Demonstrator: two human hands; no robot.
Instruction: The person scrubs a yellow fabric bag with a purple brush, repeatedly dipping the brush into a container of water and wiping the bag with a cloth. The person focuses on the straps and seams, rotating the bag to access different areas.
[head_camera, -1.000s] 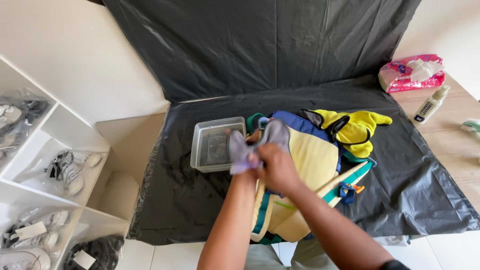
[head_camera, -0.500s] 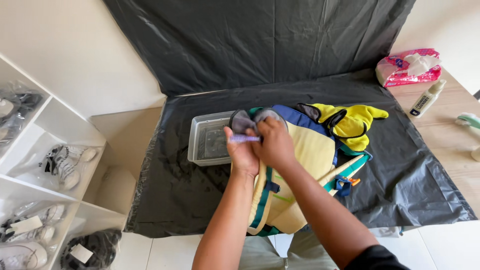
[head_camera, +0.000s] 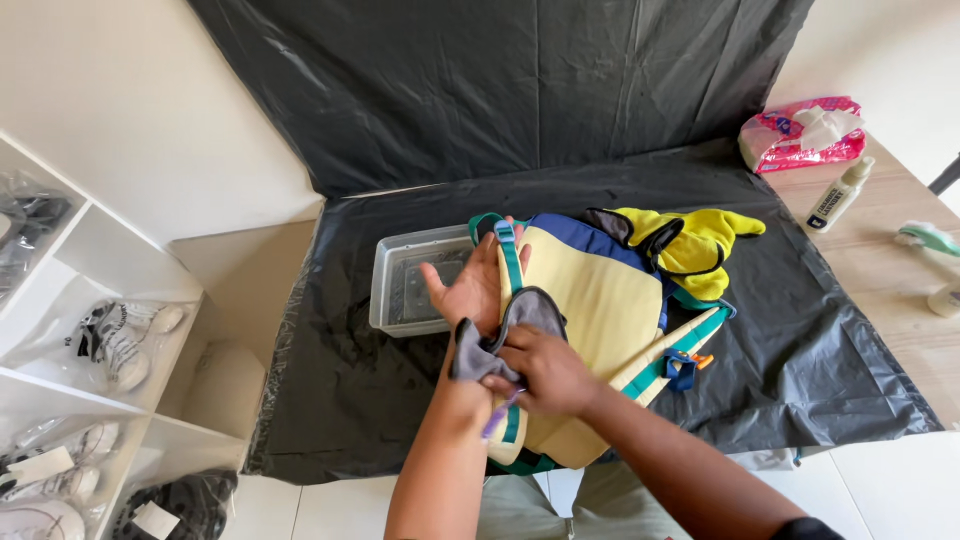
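A pale yellow backpack with blue top and teal straps lies flat on black plastic sheeting. My left hand is open, palm up, over the bag's left edge beside a teal strap. My right hand grips a grey cloth draped across my left wrist, with a thin purple handle sticking out below its fingers. A clear plastic tub holding water sits just left of the hands. Yellow rubber gloves lie on the bag's upper right.
A pink wipes packet, a small white bottle and a green brush sit on the wooden table at right. White shelves with bagged shoes stand at left. Sheeting also covers the wall behind.
My hands have come down from the bag's top toward me. My left hand has turned palm up and spread out, and the cloth now hangs over its wrist.
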